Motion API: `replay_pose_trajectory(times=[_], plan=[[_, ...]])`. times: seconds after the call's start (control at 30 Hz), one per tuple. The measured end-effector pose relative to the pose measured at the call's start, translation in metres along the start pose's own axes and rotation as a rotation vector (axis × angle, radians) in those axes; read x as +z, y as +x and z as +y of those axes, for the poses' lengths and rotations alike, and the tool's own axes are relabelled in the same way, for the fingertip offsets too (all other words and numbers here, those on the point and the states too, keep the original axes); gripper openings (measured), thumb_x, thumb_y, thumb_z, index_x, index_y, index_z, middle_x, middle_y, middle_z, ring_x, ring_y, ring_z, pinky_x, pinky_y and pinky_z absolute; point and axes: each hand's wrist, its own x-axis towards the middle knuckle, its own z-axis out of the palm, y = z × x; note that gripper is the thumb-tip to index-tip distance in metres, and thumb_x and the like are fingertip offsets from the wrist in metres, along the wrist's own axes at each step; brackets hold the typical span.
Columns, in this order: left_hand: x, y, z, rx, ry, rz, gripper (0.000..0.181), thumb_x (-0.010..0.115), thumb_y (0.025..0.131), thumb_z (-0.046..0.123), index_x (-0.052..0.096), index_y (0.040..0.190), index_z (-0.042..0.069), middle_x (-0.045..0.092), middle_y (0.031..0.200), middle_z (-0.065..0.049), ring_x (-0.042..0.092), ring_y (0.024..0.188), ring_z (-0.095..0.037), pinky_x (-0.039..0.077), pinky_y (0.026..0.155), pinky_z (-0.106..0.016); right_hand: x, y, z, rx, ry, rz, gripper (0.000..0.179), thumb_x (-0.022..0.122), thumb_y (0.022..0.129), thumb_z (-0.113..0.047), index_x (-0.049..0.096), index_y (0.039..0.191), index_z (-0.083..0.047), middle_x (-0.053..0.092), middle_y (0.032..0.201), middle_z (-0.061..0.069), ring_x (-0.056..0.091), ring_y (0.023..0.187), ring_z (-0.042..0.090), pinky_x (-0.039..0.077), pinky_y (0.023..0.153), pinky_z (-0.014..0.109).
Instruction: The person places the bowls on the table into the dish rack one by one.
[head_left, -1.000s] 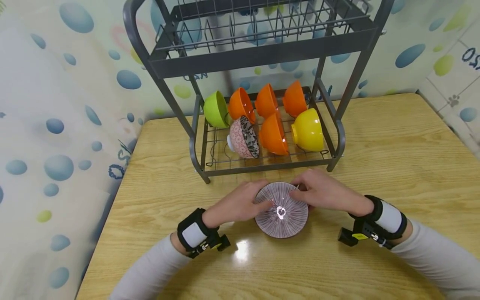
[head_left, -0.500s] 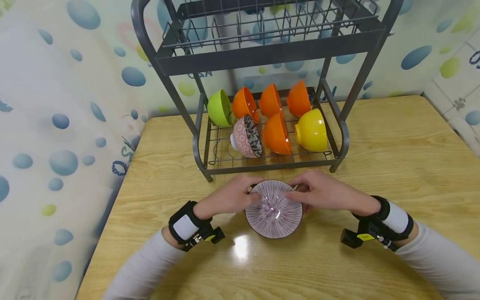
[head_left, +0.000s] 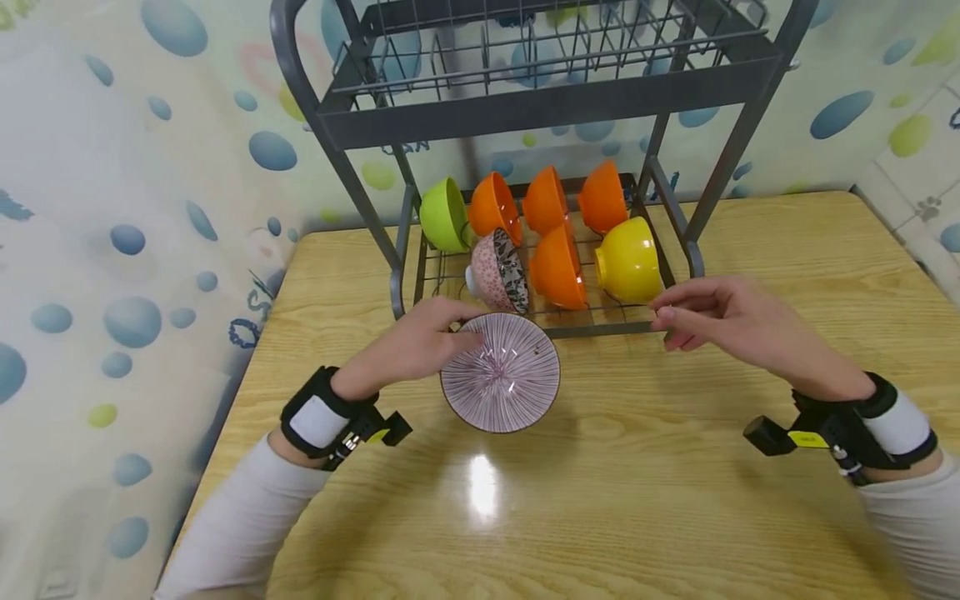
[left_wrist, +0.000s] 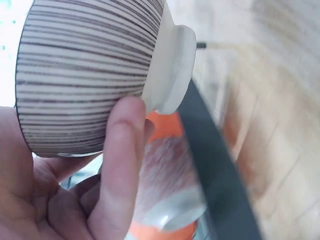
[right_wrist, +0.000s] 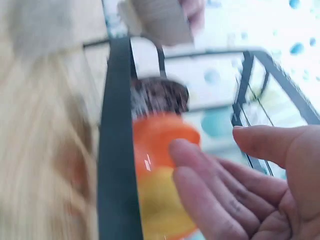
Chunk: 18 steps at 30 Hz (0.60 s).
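My left hand (head_left: 416,343) grips the rim of a bowl (head_left: 506,385) with dark thin stripes, thumb inside and fingers beneath. Held above the table, the bowl's striped outside (left_wrist: 90,75) and pale foot show in the left wrist view. My right hand (head_left: 731,323) holds nothing; its fingers are loosely bent, beside the front right of the dish rack (head_left: 600,330). The yellow bowl (head_left: 628,262) in the rack is nearest to it. A pink patterned bowl (head_left: 491,271) lies on its side in the rack, just behind the striped bowl.
Several orange bowls (head_left: 557,268) and a green bowl (head_left: 442,217) stand on edge on the rack's lower tier. Above them is the wire upper tier (head_left: 555,100). The wooden table (head_left: 600,500) meets spotted walls (head_left: 187,150) at the left and back.
The striped bowl has risen off the table and moved left and toward the rack with my left hand. My right hand has let go of it and moved away to the right.
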Motion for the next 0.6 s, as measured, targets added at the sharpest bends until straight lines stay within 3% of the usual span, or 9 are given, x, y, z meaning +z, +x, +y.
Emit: replay_pose_trajectory(times=[0.17, 0.33, 0.47, 0.6], plan=[[-0.024, -0.002, -0.002, -0.029, -0.007, 0.064, 0.027, 0.053, 0.094, 0.015, 0.068, 0.116, 0.012, 0.061, 0.090, -0.003, 0.050, 0.079, -0.016, 0.041, 0.072, -0.031, -0.023, -0.006, 0.016, 0.051, -0.010, 0.217, 0.037, 0.059, 0.093, -0.033, 0.064, 0.118, -0.007, 0.073, 0.095, -0.009, 0.070, 0.079, 0.014, 0.056, 0.069, 0.024], [-0.042, 0.002, -0.005, -0.069, 0.005, 0.133, 0.022, 0.051, 0.096, 0.015, 0.067, 0.109, 0.010, 0.058, 0.087, -0.005, 0.049, 0.079, -0.018, 0.040, 0.072, -0.031, -0.032, -0.004, 0.030, 0.080, -0.066, 0.384, 0.040, 0.062, 0.091, -0.035, 0.064, 0.116, -0.004, 0.066, 0.083, -0.024, 0.067, 0.072, 0.005, 0.054, 0.064, 0.018], [-0.054, 0.005, -0.005, -0.107, 0.081, 0.217, 0.023, 0.048, 0.096, 0.017, 0.064, 0.112, 0.011, 0.060, 0.086, -0.006, 0.057, 0.066, -0.019, 0.047, 0.063, -0.031, -0.033, 0.000, 0.038, 0.092, -0.094, 0.404, 0.043, 0.064, 0.089, -0.037, 0.063, 0.117, -0.005, 0.064, 0.083, -0.025, 0.065, 0.072, 0.002, 0.053, 0.062, 0.016], [-0.061, 0.009, -0.001, -0.100, 0.241, 0.328, 0.025, 0.043, 0.095, 0.014, 0.065, 0.107, 0.010, 0.059, 0.079, -0.007, 0.057, 0.055, -0.021, 0.046, 0.058, -0.032, -0.032, 0.003, 0.043, 0.099, -0.103, 0.331, 0.045, 0.065, 0.087, -0.040, 0.063, 0.120, -0.009, 0.065, 0.091, -0.022, 0.065, 0.077, 0.002, 0.054, 0.064, 0.018]])
